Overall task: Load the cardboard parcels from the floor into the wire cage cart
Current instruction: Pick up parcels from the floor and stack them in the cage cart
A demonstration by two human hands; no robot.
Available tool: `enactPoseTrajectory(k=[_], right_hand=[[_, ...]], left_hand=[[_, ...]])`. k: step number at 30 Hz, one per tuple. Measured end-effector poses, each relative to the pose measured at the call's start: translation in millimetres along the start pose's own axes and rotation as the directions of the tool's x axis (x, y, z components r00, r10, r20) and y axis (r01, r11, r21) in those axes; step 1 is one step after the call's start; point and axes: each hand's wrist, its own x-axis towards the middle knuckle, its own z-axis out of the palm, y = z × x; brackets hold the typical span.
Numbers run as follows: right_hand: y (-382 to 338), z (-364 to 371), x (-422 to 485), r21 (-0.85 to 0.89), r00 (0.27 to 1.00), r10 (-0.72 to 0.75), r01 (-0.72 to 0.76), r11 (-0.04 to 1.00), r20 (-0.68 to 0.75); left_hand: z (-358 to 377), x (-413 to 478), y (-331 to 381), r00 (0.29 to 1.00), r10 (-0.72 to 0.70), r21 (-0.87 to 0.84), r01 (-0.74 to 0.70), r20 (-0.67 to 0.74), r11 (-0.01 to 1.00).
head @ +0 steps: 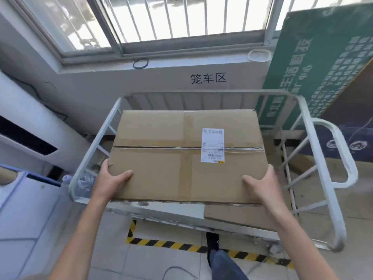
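A large flat cardboard parcel (161, 170) with brown tape and a white shipping label is held over the open top of the grey wire cage cart (94, 142). My left hand (112, 179) grips its near left corner, thumb on top. Gripping the near right corner the same way is my right hand (262, 184). Below the parcel's near right edge, part of another cardboard parcel (238, 216) shows inside the cart. The cart's floor is mostly hidden by the held parcel.
The cart stands against a white wall under a barred window (181, 19). A green sign board (323, 63) leans at the right. Black-and-yellow hazard tape (161, 243) marks the tiled floor. A white unit (30, 122) stands at the left. My shoe (213, 242) is near the cart.
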Motion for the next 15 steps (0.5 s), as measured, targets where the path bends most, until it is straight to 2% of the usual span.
enactPoseTrajectory(k=[4, 7, 10, 15], right_hand=[[-22.3, 51.0, 38.0, -0.024, 0.998, 0.020, -0.019, 1.000, 0.059], [-27.7, 87.9, 56.3, -0.075, 0.997, 0.053, -0.048, 0.996, 0.058], [-24.2, 132.1, 69.3, -0.109, 0.991, 0.126, -0.120, 0.987, 0.046], [6.9, 216.3, 80.1, -0.129, 0.953, 0.293, -0.281, 0.951, 0.078]], left_hand=[[-5.8, 58.2, -16.5, 0.999, -0.047, -0.016, 0.047, -0.018, 0.999], [-7.3, 91.0, -42.8, 0.993, -0.111, -0.032, 0.110, -0.039, 0.993], [-3.1, 130.0, -67.7, 0.981, -0.195, -0.038, 0.194, -0.002, 0.980], [15.3, 211.2, -123.1, 0.958, -0.270, 0.117, 0.258, 0.100, 0.959]])
